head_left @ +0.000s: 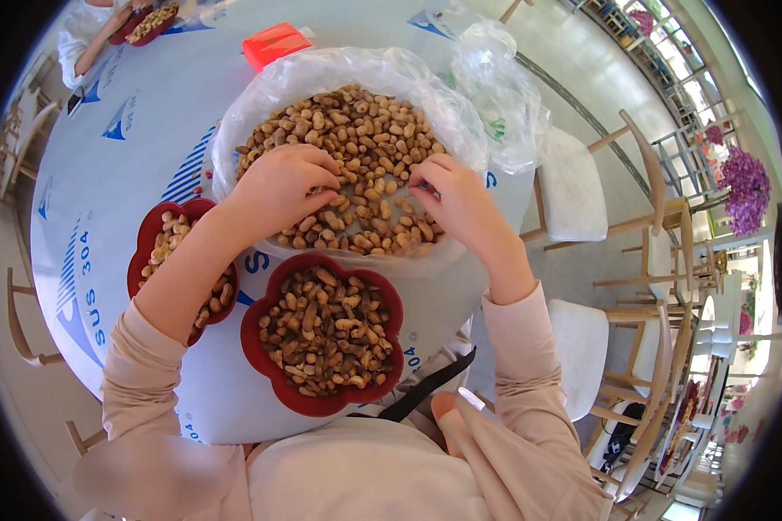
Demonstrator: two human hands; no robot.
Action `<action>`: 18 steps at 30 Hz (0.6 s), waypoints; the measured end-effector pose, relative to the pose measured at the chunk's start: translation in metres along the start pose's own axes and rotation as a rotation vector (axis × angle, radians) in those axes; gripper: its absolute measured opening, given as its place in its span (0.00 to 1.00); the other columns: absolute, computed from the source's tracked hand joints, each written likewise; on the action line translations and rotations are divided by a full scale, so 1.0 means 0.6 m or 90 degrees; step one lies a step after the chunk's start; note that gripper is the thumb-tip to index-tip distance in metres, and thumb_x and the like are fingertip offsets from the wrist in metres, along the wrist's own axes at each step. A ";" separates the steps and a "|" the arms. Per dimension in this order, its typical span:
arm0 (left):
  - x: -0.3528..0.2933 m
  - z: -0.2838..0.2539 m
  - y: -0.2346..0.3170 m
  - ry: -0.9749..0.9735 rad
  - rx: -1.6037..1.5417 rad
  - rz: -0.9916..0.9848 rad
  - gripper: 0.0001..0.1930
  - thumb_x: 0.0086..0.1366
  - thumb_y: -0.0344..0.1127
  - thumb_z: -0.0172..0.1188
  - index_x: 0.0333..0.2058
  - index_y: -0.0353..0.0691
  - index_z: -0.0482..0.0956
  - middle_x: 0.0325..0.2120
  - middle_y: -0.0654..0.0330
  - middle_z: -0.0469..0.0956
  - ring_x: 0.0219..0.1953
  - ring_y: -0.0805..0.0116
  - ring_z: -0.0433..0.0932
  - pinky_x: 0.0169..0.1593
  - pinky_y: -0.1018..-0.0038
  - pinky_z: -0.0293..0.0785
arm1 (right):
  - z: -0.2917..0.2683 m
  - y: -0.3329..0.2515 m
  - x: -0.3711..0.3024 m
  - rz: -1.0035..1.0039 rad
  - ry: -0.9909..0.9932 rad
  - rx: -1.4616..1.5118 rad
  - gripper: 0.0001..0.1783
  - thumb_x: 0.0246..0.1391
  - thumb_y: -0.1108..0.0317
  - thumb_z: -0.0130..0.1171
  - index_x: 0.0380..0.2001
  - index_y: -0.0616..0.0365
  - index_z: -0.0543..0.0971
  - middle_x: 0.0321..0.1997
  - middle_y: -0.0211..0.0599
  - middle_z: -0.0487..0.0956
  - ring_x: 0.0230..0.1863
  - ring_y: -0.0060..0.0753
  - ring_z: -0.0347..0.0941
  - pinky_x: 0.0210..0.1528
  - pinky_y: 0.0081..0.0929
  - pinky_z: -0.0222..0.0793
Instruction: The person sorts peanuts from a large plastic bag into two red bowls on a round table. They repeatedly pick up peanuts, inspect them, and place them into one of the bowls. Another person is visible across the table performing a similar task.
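A heap of unshelled peanuts (pixel 356 130) lies in a clear plastic bag (pixel 243 104) spread wide on the table. My left hand (pixel 288 187) is over the heap's left side, its fingers curled inward. Opposite it, my right hand (pixel 453 189) is bent at the heap's right edge with thumb and fingers drawn together. Whatever either hand holds is hidden or too small to name. Close to my body, a dark red flower-shaped bowl (pixel 254 347) is full of peanuts. Left of it, under my left forearm, a second red bowl (pixel 139 247) with paler peanuts is partly covered.
An orange-red box (pixel 273 45) sits beyond the bag. A crumpled clear plastic bag (pixel 499 95) lies at the table's right edge. Across the table (pixel 104 191), another person's hands are at a red bowl (pixel 156 26). White-seated wooden chairs (pixel 573 191) stand on the right.
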State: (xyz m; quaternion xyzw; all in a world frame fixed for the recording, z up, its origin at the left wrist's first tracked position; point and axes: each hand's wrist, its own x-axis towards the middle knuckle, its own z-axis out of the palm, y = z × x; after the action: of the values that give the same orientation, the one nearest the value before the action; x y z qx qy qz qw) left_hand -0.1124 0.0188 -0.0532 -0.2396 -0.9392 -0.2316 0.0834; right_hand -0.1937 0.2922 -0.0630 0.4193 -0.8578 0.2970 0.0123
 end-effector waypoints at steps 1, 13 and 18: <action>-0.003 -0.006 -0.008 0.006 -0.012 -0.014 0.07 0.59 0.30 0.68 0.36 0.35 0.86 0.41 0.59 0.84 0.47 0.58 0.80 0.54 0.64 0.77 | -0.008 -0.018 -0.009 0.024 0.018 0.037 0.05 0.53 0.73 0.66 0.32 0.58 0.79 0.36 0.40 0.80 0.41 0.46 0.79 0.41 0.38 0.77; 0.004 0.025 0.037 0.056 -0.012 0.008 0.06 0.54 0.28 0.70 0.32 0.41 0.85 0.39 0.62 0.76 0.50 0.59 0.72 0.58 0.62 0.68 | 0.029 -0.088 -0.039 -0.092 0.128 0.038 0.10 0.49 0.70 0.72 0.34 0.56 0.82 0.37 0.35 0.78 0.41 0.42 0.76 0.43 0.36 0.75; 0.012 0.055 0.044 0.050 -0.004 -0.032 0.07 0.52 0.29 0.70 0.32 0.41 0.86 0.39 0.61 0.75 0.50 0.58 0.70 0.58 0.63 0.68 | 0.046 -0.080 -0.013 -0.040 0.010 -0.061 0.12 0.47 0.71 0.71 0.36 0.58 0.82 0.37 0.39 0.78 0.45 0.45 0.76 0.47 0.38 0.75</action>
State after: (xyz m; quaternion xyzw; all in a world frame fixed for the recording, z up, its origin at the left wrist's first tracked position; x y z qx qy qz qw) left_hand -0.1073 0.0583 -0.0698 -0.2070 -0.9402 -0.2457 0.1136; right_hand -0.1475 0.2605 -0.0641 0.4423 -0.8575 0.2581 0.0488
